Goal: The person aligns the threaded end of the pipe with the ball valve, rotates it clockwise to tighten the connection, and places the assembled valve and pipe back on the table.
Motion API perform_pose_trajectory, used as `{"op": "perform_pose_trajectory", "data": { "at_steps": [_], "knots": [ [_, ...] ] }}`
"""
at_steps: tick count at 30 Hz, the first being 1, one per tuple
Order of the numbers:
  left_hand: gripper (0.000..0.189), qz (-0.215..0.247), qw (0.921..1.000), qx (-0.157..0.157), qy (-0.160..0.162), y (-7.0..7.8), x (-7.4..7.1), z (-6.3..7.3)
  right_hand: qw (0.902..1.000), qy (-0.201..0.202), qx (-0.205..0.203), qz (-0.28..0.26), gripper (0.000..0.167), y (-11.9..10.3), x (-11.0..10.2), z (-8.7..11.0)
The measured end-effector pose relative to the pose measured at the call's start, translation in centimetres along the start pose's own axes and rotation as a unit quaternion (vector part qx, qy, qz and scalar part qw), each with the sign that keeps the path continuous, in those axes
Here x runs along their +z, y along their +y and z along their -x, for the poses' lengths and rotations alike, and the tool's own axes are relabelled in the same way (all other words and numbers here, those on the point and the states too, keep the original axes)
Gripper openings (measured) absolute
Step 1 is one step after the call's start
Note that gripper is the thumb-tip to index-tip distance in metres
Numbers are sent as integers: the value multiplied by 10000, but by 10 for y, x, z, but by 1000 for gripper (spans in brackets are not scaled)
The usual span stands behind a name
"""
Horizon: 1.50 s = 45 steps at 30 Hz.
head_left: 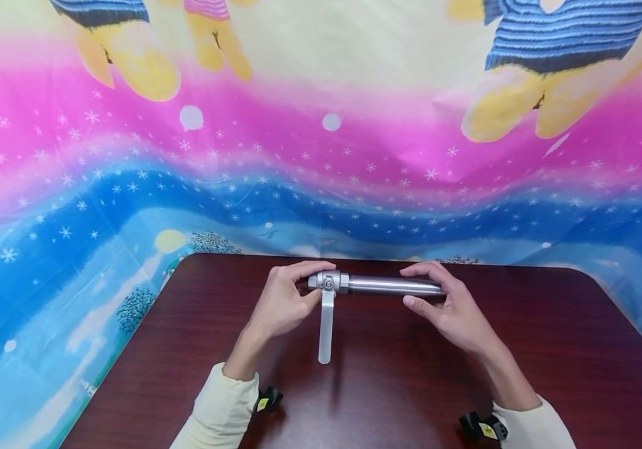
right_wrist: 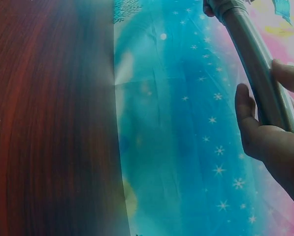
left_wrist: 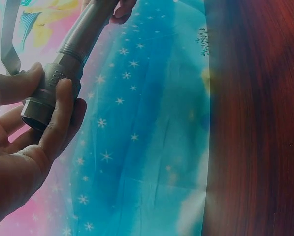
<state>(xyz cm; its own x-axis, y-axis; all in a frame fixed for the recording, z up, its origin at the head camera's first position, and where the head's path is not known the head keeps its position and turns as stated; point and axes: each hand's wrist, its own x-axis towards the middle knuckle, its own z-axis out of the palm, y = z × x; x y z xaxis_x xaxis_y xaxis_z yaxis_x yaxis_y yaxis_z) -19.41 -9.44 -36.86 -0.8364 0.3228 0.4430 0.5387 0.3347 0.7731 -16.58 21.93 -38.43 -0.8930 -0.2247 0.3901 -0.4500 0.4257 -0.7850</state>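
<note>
My left hand (head_left: 281, 300) grips a silver metal ball valve (head_left: 329, 280) between thumb and fingers. Its long flat lever (head_left: 326, 330) points toward me, square to the body. A smooth steel pipe (head_left: 390, 285) runs from the valve's right side, with threads (left_wrist: 72, 51) showing at the joint in the left wrist view. Around the pipe's far right end curl the thumb and fingers of my right hand (head_left: 458, 312). Valve and pipe are held level above the table, and the valve's open left end (left_wrist: 36, 114) faces the left palm.
Below lies a dark red wood-grain table (head_left: 388, 393) with rounded far corners. Behind it hangs a pink and blue cloth (head_left: 298, 162) printed with snowflakes and cartoon figures. Black wrist devices (head_left: 483, 427) show by both cream sleeves (head_left: 216, 405).
</note>
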Motion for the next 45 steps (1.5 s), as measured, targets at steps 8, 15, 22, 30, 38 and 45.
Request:
{"op": "perform_pose_trajectory", "data": {
  "at_steps": [8, 15, 22, 30, 38, 45],
  "knots": [
    [49, 38, 10000, -31, -28, -1, -1, 0, 9999, -45, 22, 106, 38, 0, -1, 0],
    [49, 18, 10000, 17, -59, -2, 0, -1, 9998, 56, 213, 0, 35, 0, -1, -1],
    [49, 34, 9999, 144, -39, -2, -1, -2, 9995, -15, 210, -228, 30, 0, -2, -2],
    [48, -6, 9999, 105, -32, -2, -1, -1, 9999, -87, -1, 133, 36, 0, -2, 0],
    [47, -23, 10000, 63, -65, -2, 0, 0, 9997, -26, -37, 228, 39, -1, -3, 1],
    [47, -65, 9998, 173, -94, -1, 0, 0, 9995, -98, 226, -191, 31, 0, -4, 0]
  ]
}}
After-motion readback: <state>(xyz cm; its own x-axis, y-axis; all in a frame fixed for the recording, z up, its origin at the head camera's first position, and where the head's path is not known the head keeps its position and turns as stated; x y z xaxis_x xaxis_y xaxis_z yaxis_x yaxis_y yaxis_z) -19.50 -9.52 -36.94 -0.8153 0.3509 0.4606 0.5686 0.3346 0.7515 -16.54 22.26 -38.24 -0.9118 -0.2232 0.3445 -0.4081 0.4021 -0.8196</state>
